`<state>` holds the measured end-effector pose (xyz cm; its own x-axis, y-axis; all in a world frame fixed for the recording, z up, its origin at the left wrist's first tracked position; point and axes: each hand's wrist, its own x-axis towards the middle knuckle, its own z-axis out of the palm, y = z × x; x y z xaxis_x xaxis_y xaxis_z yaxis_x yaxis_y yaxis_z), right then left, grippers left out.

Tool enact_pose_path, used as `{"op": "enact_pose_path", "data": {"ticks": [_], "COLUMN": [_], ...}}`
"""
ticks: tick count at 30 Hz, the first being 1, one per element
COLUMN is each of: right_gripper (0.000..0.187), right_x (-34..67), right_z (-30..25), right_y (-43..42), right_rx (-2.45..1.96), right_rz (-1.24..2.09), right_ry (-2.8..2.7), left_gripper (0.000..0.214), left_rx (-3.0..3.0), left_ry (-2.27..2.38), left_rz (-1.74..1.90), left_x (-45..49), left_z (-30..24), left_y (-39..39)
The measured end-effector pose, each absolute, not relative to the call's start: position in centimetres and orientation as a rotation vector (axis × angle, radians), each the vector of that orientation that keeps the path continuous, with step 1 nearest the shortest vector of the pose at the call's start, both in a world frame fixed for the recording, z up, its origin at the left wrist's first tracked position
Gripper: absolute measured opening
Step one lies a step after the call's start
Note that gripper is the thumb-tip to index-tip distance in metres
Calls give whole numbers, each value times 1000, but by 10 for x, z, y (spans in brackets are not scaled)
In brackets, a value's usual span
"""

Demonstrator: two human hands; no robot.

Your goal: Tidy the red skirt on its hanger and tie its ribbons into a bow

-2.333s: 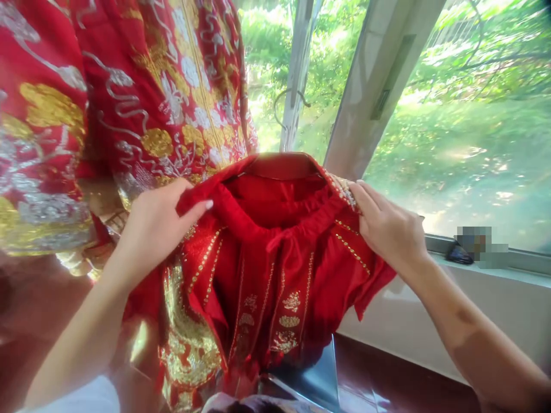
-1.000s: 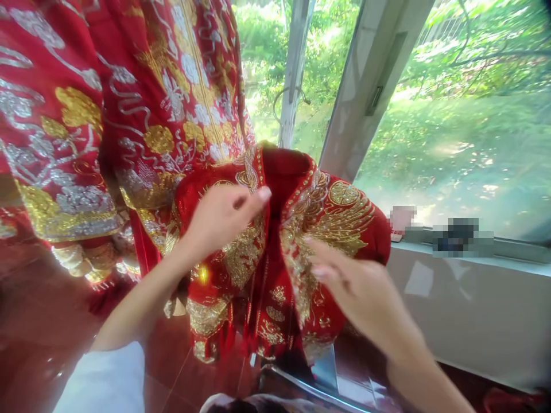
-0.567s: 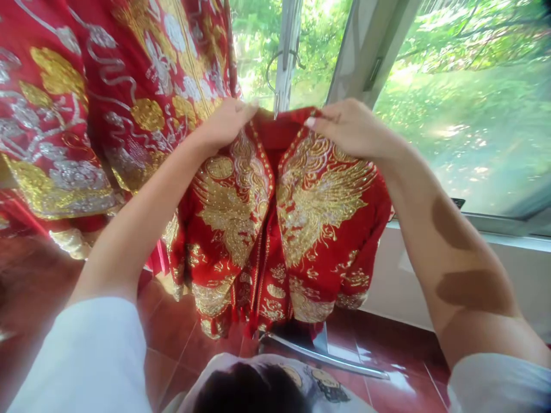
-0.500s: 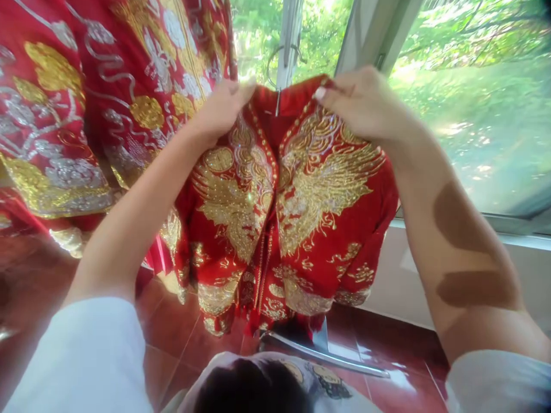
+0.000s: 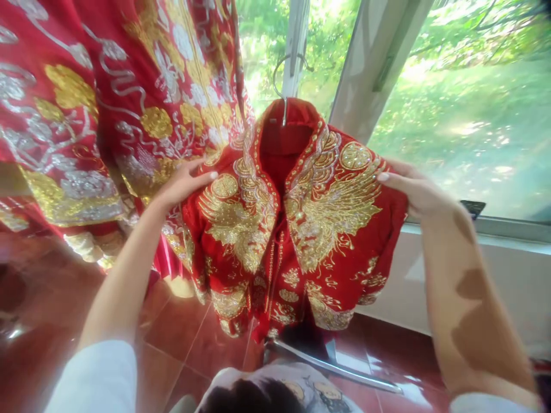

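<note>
I observed the red jacket [image 5: 303,223] on the hanger [image 5: 284,112], front parted. Below and left of the hanger, the left hand [image 5: 183,184] had its fingers closed on one shoulder; below and right, the right hand's [image 5: 413,186] fingers gripped the other. An embroidered robe [image 5: 133,97] was left of the hanger, the window [image 5: 465,126] behind.

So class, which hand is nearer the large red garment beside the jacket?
Left. The left hand holds the jacket by the shoulder beside the garment; the right hand holds the other, farther shoulder.
</note>
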<state>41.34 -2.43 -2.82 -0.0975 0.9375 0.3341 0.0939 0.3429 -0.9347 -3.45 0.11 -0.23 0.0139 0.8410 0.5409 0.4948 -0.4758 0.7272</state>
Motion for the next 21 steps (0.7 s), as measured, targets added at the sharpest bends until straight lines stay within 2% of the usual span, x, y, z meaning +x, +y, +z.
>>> {"op": "enact_pose_path", "data": {"ticks": [3, 6, 8, 15, 21], "right_gripper": [46, 27, 21, 20, 46], "right_x": [403, 401, 406, 418, 427], "right_z": [-47, -46, -42, -57, -60], "right_y": [-29, -23, -17, -21, -13], "right_rx": [-891, -983, -1049, -992, -1255], "right_rz": [890, 1003, 1074, 1091, 851], "right_ry": [-1203, -1071, -1033, -1110, -1314], "left_gripper": [57, 53, 53, 57, 51], "left_rx": [1886, 1698, 1577, 1608, 1657], "left_ry": [1183, 1062, 1055, 948, 1136], "left_rz": [1262, 1050, 1000, 1262, 1330], "left_x": [-39, -47, -53, -67, -63], "left_z": [-9, -6, -6, -30, -44], "left_y": [10, 25, 31, 13, 12]}}
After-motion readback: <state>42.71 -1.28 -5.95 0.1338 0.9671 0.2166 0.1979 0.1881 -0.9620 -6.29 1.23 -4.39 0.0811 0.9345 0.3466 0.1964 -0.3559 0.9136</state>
